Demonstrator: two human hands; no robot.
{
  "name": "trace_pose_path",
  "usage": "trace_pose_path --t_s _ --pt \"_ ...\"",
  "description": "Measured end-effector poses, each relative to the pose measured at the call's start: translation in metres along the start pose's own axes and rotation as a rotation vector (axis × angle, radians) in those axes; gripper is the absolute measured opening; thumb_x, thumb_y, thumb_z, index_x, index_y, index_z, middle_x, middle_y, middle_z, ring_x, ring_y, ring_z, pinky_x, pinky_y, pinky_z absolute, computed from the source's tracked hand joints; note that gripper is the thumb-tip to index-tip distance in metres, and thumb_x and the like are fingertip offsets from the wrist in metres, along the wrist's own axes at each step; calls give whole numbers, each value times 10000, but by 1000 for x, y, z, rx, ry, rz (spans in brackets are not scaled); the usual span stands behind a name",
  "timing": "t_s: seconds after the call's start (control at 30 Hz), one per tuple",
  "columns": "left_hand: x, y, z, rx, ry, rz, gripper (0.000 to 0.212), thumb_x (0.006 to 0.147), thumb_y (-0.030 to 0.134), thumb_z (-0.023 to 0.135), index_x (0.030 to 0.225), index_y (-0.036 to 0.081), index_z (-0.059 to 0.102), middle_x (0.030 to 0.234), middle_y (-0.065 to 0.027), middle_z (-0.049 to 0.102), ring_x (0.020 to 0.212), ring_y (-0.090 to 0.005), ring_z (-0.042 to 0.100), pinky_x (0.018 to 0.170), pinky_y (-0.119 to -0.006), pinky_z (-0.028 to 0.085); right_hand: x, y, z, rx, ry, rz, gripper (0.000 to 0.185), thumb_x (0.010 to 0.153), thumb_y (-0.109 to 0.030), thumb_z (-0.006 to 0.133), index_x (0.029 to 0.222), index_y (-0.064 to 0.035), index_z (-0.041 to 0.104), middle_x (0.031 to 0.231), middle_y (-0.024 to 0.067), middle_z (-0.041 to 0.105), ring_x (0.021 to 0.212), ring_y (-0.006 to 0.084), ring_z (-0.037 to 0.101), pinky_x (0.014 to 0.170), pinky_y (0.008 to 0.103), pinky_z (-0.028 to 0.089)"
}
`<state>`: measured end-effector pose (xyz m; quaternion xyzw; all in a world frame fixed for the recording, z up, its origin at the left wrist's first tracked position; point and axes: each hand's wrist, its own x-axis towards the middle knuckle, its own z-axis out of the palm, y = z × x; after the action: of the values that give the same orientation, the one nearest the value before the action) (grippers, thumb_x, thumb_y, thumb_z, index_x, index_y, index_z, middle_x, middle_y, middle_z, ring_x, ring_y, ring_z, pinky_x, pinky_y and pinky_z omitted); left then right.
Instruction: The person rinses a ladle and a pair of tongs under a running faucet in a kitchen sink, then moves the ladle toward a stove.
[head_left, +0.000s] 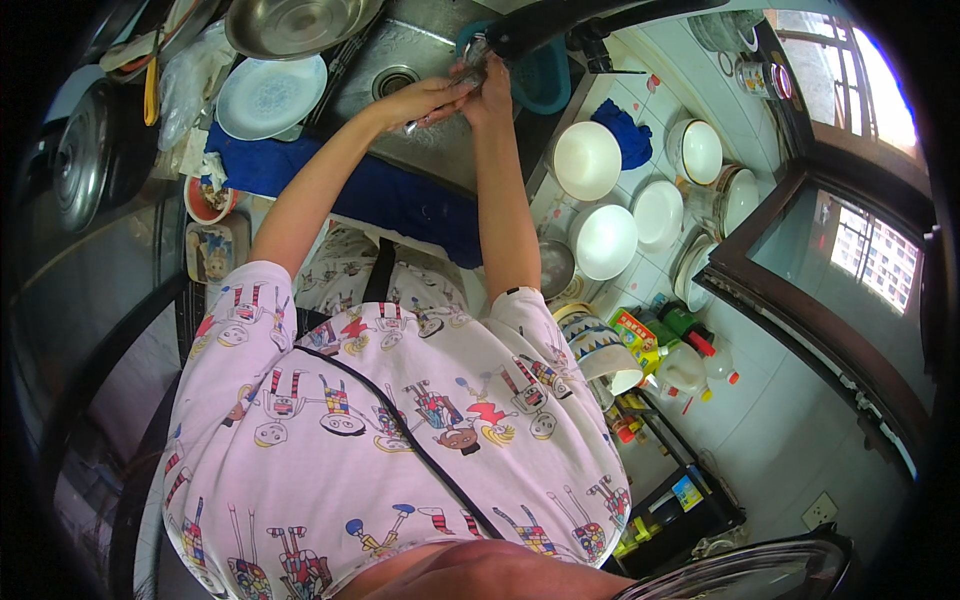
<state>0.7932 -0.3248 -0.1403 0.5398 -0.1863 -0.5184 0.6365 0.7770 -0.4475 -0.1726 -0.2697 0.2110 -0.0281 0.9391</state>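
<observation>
Both hands are together over the right part of a steel sink (420, 45), under the end of a dark faucet (525, 34). My left hand (431, 101) has its fingers around a shiny metal utensil, whose tip shows below them; its exact kind cannot be told. My right hand (487, 86) is raised beside it, fingers bent against the same wet metal piece. Water splashes in the basin below the hands. A teal plastic basin (536, 79) sits just right of my right hand. The round drain (395, 81) lies left of the hands.
A blue cloth (337, 187) lies along the sink's front edge. To the left are a white plate (271, 97), a metal pan (300, 22) and a lidded pot (90, 157). White bowls (587, 161), stacked patterned bowls (592, 341) and bottles (682, 367) stand right, near an open window frame (810, 225).
</observation>
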Motion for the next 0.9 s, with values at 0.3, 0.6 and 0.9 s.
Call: trace_pose_path --t_s 0.3,0.6,0.9 --pt "12 -19 11 1477 799 136 276 767 137 402 984 -20 335 545 -156 515 526 -273 545 398 -317 409 -16 12 20 -428 58 -332 262 776 -158 474 972 -26 361 834 109 524 682 211 536 512 322 459" --pt "-16 -13 32 433 319 66 347 789 215 439 1054 29 317 607 -39 463 425 -128 484 386 -235 385 -30 5 10 -276 21 -167 269 778 -205 473 869 47 448 768 163 541 663 233 560 551 310 483" --pt "-28 -18 50 -592 358 -18 239 839 297 326 804 82 425 520 32 334 377 -40 294 334 -168 244 -23 7 15 -521 -53 -129 423 768 -379 445 859 34 474 767 98 524 576 164 510 530 270 441"
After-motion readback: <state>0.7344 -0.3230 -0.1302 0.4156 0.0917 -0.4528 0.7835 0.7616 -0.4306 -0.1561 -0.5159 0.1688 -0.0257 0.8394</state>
